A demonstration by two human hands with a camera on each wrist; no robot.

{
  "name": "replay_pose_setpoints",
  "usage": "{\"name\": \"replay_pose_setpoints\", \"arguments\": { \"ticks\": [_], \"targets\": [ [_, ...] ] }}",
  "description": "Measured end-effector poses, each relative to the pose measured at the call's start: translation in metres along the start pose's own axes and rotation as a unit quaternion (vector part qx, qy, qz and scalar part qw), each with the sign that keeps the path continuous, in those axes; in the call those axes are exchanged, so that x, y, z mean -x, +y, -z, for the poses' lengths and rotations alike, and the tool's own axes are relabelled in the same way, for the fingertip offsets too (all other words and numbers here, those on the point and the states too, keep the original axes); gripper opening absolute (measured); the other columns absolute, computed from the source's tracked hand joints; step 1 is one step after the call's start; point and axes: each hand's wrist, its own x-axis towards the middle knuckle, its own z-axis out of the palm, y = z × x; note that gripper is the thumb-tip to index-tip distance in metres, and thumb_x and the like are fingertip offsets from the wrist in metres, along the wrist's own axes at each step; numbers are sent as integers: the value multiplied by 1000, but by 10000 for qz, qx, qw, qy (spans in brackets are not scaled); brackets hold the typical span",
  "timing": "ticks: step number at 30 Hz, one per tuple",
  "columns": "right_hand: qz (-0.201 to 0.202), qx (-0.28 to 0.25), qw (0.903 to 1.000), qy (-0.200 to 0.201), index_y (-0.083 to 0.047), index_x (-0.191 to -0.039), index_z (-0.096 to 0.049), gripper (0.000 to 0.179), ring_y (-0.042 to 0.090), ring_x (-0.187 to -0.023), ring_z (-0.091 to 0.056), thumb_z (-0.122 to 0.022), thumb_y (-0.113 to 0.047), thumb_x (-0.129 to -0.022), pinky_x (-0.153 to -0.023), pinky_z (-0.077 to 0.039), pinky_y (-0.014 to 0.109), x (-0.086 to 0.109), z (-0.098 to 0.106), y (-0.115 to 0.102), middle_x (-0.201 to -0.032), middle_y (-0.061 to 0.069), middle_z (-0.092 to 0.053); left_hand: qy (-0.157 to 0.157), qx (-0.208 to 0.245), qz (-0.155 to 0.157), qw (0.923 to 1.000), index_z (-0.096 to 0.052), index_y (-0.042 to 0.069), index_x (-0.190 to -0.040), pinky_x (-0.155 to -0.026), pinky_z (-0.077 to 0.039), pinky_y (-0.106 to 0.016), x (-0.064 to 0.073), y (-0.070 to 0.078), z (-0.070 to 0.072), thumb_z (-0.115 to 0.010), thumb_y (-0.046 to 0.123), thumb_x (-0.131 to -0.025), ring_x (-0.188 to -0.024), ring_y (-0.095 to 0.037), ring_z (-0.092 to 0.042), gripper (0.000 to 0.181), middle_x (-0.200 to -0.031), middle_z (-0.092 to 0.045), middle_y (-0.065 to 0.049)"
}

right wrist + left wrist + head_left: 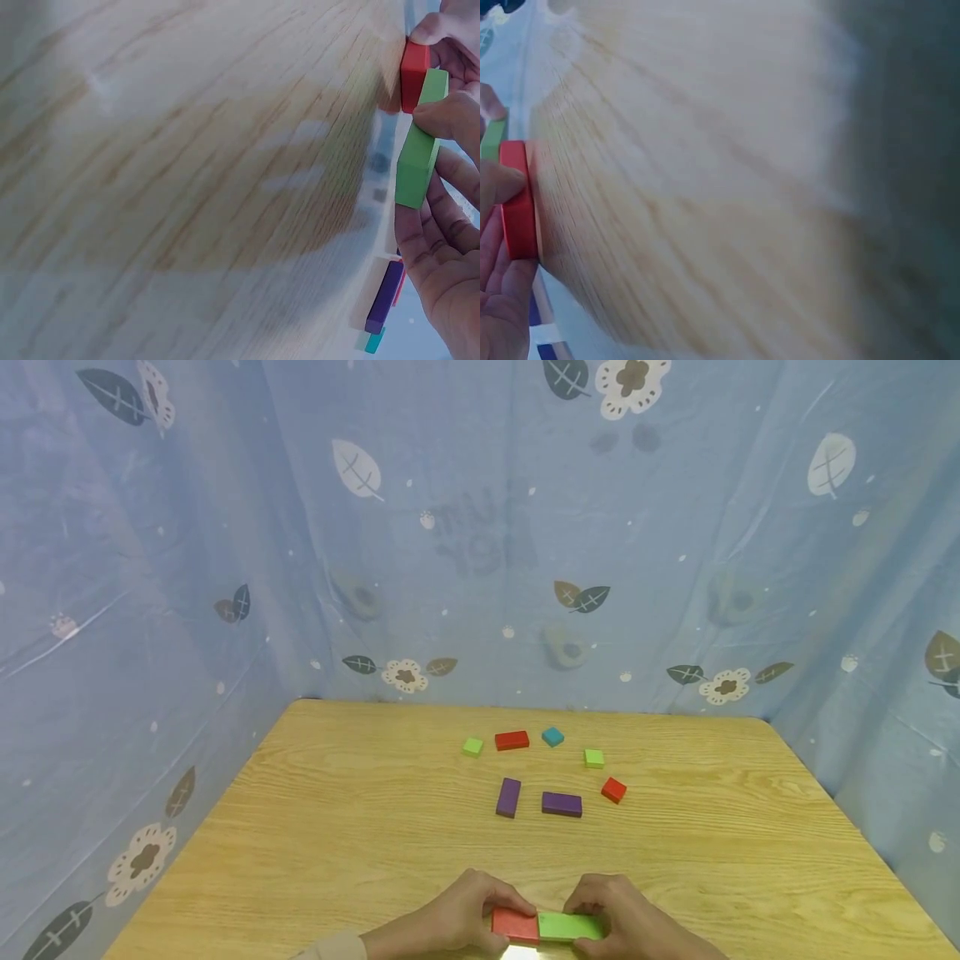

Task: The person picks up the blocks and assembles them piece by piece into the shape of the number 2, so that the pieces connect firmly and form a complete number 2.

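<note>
Near the table's front edge, my left hand (467,912) grips a red block (515,926) between thumb and fingers. A longer green block (567,927) is in my right hand (621,917), pinched the same way. In the head view the two blocks lie end to end, their ends meeting. The left wrist view shows the thumb on the red block's (519,206) face, with part of the green block (493,139) beyond. In the right wrist view the green block (417,161) overlaps the red block (414,75).
Farther back on the wooden table (360,802) lie two purple blocks (562,804), a long red block (512,741), a small red block (613,790), a blue block (552,737) and two small green blocks (594,758). A patterned blue curtain (465,527) surrounds the table.
</note>
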Motion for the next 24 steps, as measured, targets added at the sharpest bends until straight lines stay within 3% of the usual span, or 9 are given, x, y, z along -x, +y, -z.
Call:
{"name": "replay_pose_setpoints", "arguments": {
  "ticks": [10,16,24],
  "targets": [
    [-125,258,9995,-158,-14,-99,-74,17,-5,-78,-50,-73,-18,-82,-64,-47,18,1,2,2,-91,-18,-57,-83,348,36,9994,-70,0,-111,-73,-52,-18,-1,-3,-2,-65,-15,-70,-85,4,-59,44,-109,-68,6],
    [-271,-60,9994,-213,-15,-97,-73,15,-5,-79,-51,-73,-17,-83,-64,-47,18,4,2,4,-92,-17,-57,-106,315,2,9994,-70,0,-111,-72,-52,-18,-1,-2,-1,-64,-15,-70,-82,4,-58,44,-108,-69,5],
    [-19,-250,9992,-318,-11,-96,-72,15,-5,-76,-51,-75,-18,-83,-60,-48,18,1,-4,8,-92,-14,-58,-118,422,31,9990,-69,0,-112,-70,-53,-18,0,-3,0,-64,-16,-71,-79,4,-59,44,-106,-69,4]
  ]
}}
